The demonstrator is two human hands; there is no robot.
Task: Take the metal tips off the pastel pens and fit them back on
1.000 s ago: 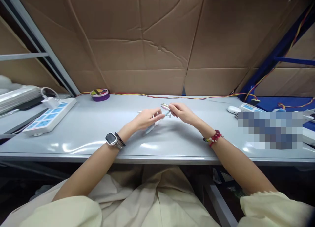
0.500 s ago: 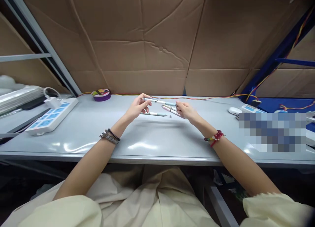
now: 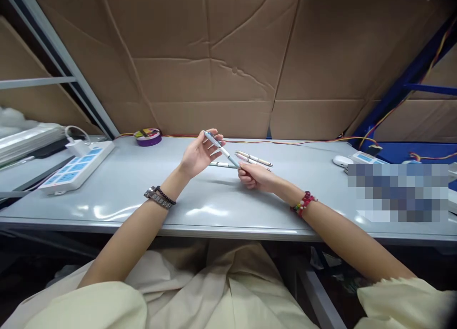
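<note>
A pale blue and white pen point(image 3: 224, 151) is held slanting in the air above the table, its upper end to the left. My right hand point(image 3: 257, 176) is closed in a pinch around the pen's lower end. At the upper end, my left hand point(image 3: 200, 154) holds it loosely between thumb and fingers, palm turned up and the other fingers spread. Behind my hands, a cream-coloured pen point(image 3: 255, 158) lies on the table beside a pinkish pen point(image 3: 246, 159), partly hidden by my right hand. Another white pen point(image 3: 222, 164) lies partly covered behind the held one.
On the grey table point(image 3: 150, 176), a white power strip point(image 3: 73, 169) with blue sockets sits at left. A purple tape roll point(image 3: 148, 137) stands near the cardboard wall point(image 3: 178, 81). Thin wires run along the back edge. A white mouse-like object point(image 3: 342, 161) lies at right beside a blurred-out patch.
The pen has swung from nearly level to a steep slant. My right hand has moved left and nearer to me, while my left hand has turned palm up with its fingers spreading.
</note>
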